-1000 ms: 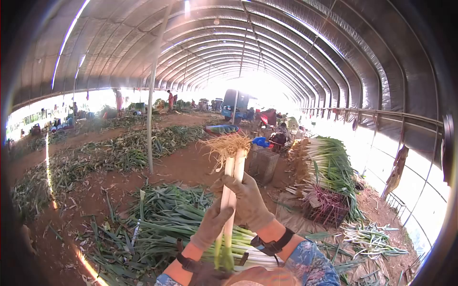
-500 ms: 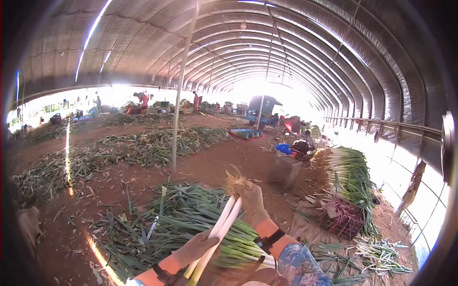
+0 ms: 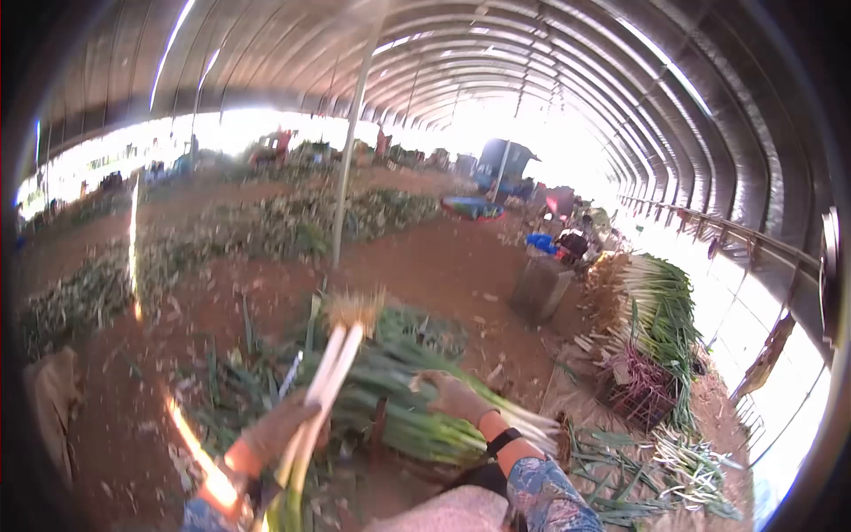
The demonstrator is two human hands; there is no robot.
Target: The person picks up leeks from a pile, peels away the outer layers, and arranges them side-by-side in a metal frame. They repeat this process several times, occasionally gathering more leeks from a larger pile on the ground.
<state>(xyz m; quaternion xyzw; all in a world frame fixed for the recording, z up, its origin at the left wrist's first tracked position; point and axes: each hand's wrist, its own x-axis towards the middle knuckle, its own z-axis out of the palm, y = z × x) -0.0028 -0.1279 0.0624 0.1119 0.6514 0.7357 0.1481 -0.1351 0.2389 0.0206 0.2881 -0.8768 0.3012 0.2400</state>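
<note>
My gloved left hand (image 3: 279, 430) is wrapped round two long green onions (image 3: 330, 371). Their white stalks slant upward, with the bushy, straw-coloured roots (image 3: 353, 310) at the top. To the right, my gloved right hand (image 3: 454, 399) is over a heap of green onions (image 3: 417, 434), apart from the held pair. Its fingers are curled, with a small pale bit at their tips, too blurred to name. The heap's white ends point to the lower right and its dark leaves spread left.
A tall stack of green onions (image 3: 651, 301) stands at the right, by a crate of purplish stalks (image 3: 634, 390). Thin trimmed onions (image 3: 696, 474) lie below it. A metal post (image 3: 350, 151) rises ahead. Leaf litter (image 3: 160, 253) covers ground at left; a blue vehicle (image 3: 501, 168) is farther back.
My left hand has carried the green onions left and down. My right hand has let go of their root end and dropped to over the heap. The view has shifted slightly.
</note>
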